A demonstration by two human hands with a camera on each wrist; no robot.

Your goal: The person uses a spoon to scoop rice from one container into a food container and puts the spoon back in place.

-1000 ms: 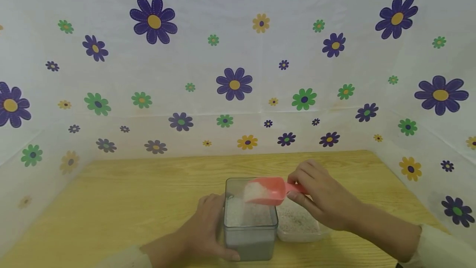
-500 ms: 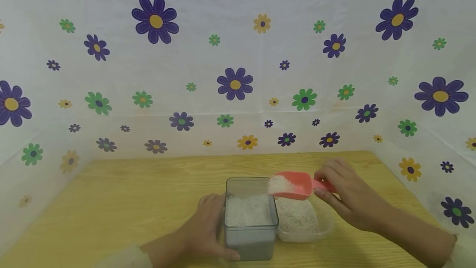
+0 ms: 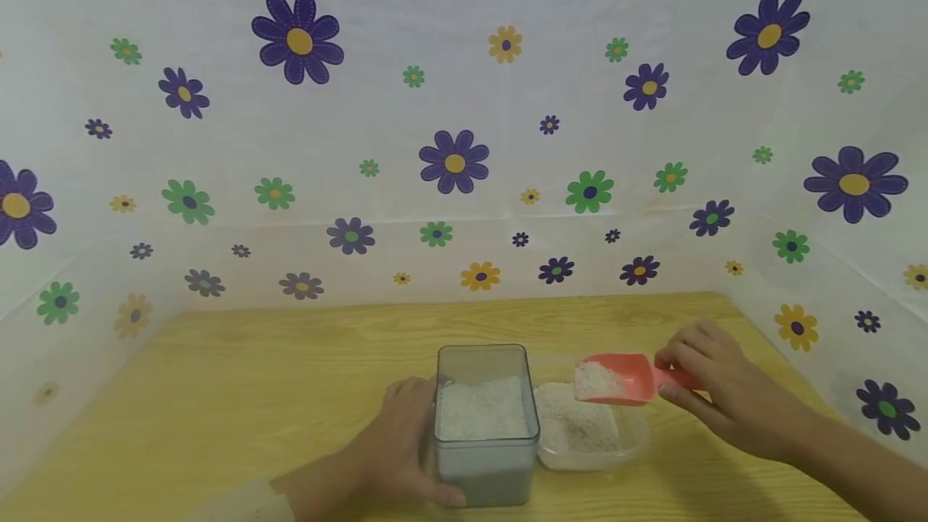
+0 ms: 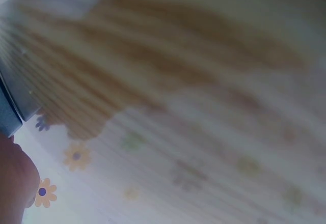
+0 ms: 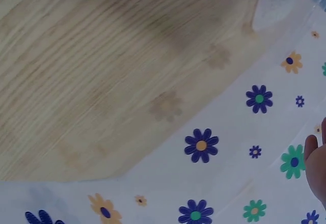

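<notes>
In the head view, my left hand holds the left side of a tall, see-through grey container, thumb across its front corner. Fine white grains, like rice, lie inside it below the rim. My right hand pinches the handle of a pink scoop, with grains heaped in its front end. The scoop is over a low clear tub of similar grains, right beside the container. The left wrist view catches only the container's corner and part of the hand; the right wrist view mostly misses the scoop.
Both vessels stand near the front of a wood-grain table. A white cloth with printed flowers hangs behind the table and along both sides.
The scoop, with grains in it, has moved right with my right hand from above the grey container to above the clear tub. The left hand and the container have stayed put.
</notes>
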